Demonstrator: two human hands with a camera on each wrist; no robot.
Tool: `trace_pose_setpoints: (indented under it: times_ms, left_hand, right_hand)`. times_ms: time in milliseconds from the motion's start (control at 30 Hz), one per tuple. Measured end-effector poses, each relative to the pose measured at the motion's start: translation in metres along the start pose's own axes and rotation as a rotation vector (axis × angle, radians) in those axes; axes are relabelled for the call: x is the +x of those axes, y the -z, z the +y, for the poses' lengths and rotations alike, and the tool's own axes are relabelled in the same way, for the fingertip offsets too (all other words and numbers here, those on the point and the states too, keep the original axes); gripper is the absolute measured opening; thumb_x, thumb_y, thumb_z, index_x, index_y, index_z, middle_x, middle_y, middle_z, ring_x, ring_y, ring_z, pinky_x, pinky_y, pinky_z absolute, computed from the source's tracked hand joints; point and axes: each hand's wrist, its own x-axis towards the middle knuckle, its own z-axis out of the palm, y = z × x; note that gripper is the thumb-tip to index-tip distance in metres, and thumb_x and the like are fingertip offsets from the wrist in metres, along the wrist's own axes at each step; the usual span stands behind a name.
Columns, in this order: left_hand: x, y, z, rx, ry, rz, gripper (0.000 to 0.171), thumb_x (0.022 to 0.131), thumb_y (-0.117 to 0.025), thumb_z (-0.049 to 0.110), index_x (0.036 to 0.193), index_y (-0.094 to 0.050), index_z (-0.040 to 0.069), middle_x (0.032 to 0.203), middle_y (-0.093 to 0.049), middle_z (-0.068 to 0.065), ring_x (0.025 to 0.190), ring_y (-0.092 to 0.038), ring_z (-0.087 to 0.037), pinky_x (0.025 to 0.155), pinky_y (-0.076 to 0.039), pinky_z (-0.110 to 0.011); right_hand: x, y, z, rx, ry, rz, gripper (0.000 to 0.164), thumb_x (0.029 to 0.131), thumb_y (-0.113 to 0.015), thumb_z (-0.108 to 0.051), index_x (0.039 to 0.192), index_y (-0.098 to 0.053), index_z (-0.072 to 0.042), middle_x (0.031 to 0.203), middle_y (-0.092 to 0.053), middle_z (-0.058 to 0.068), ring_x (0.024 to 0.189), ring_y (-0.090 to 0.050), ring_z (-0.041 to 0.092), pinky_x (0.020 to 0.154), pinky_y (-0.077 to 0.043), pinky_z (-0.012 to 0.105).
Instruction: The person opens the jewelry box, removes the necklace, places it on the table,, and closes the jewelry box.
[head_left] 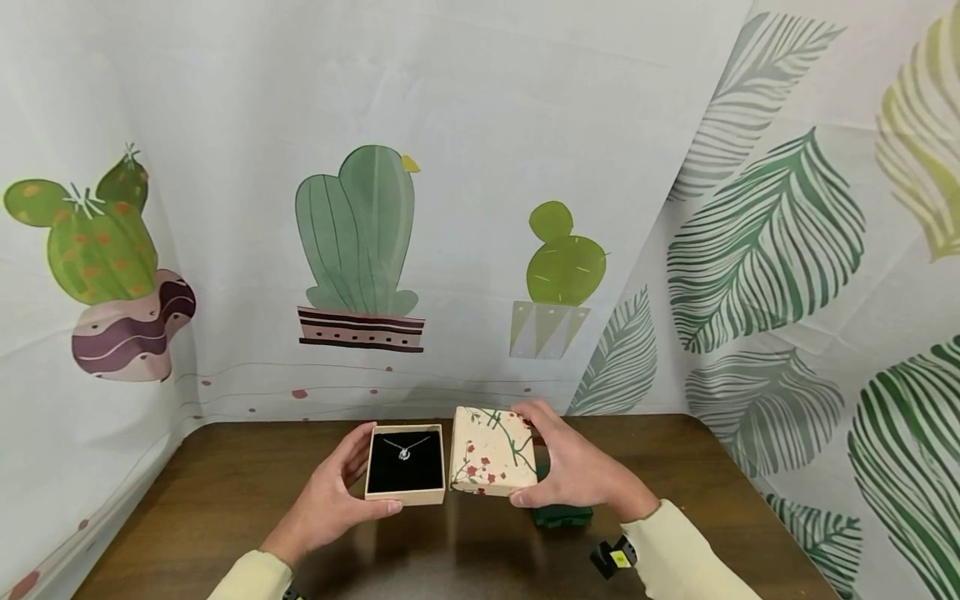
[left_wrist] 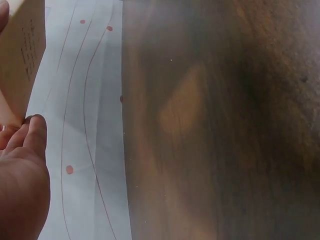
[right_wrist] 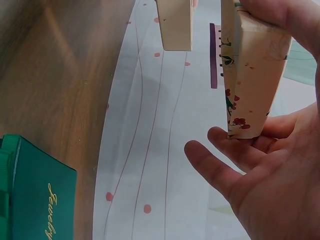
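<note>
My left hand (head_left: pixel 330 496) grips a cream jewelry box base (head_left: pixel 405 498) by its left side, thumb along the front edge. Inside lies a black pad (head_left: pixel 390 479) bearing a silver necklace (head_left: pixel 404 454) with a small pendant. Just right of it, my right hand (head_left: pixel 573 467) holds the box lid (head_left: pixel 487 454), cream with red blossoms and green stems, between thumb and fingers. Base and lid are apart, both raised above the table. In the left wrist view the base (left_wrist: pixel 25 55) shows only partly, at the upper left. The right wrist view shows the lid (right_wrist: pixel 252 80) edge-on.
A green box (right_wrist: pixel 45 195) with gold "Jewelry" lettering sits on the brown wooden table (head_left: pixel 247 475), partly behind my right hand in the head view. A white cloth (head_left: pixel 480 100) printed with cacti and leaves hangs behind the table and along its sides.
</note>
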Motion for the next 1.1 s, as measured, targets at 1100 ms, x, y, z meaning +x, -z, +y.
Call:
trace_pose_setpoints:
  times_ms: [1100]
  left_hand:
    - [-0.008,-0.012,-0.022,0.153,0.035,-0.029,0.115,0.064,-0.1,0.042,0.157,-0.038,0.018,0.158,-0.053,-0.01,0.143,-0.052,-0.031,0.116,-0.046,-0.029]
  right_hand:
    - [-0.003,-0.001,0.005,0.048,0.004,-0.004,0.101,0.074,-0.093,-0.038,0.156,-0.037,-0.014,0.147,-0.043,0.001,0.125,-0.052,0.014,0.107,-0.053,0.034]
